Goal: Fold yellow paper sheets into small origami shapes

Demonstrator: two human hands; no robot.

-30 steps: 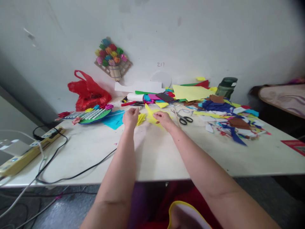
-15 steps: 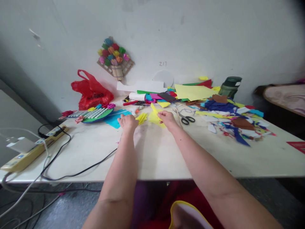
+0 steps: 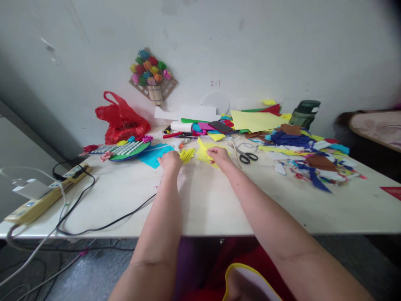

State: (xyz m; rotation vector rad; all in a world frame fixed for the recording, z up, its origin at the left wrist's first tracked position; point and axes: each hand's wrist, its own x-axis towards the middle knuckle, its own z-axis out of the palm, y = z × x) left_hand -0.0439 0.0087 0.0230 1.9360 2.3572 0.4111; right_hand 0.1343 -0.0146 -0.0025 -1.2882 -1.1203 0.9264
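Observation:
My left hand (image 3: 170,160) rests knuckles-up on the white table (image 3: 206,200), its curled fingers on the left edge of a small folded yellow paper piece (image 3: 187,154). My right hand (image 3: 219,157) pinches a sheet of yellow paper (image 3: 202,151) whose near corner is lifted off the table. The two hands are a short way apart, with the yellow papers between them. A turquoise sheet (image 3: 153,155) lies just left of my left hand.
Black-handled scissors (image 3: 249,156) lie right of my right hand. Several coloured paper scraps (image 3: 300,154) cover the right side. A red plastic bag (image 3: 122,121), a green disc with white sticks (image 3: 128,149), a power strip (image 3: 44,198) with black cables and a dark green bottle (image 3: 303,113) stand around.
My left hand dropped from a raised position onto the table beside the folded yellow piece. My right hand kept its hold on the yellow sheet. The view shifted slightly.

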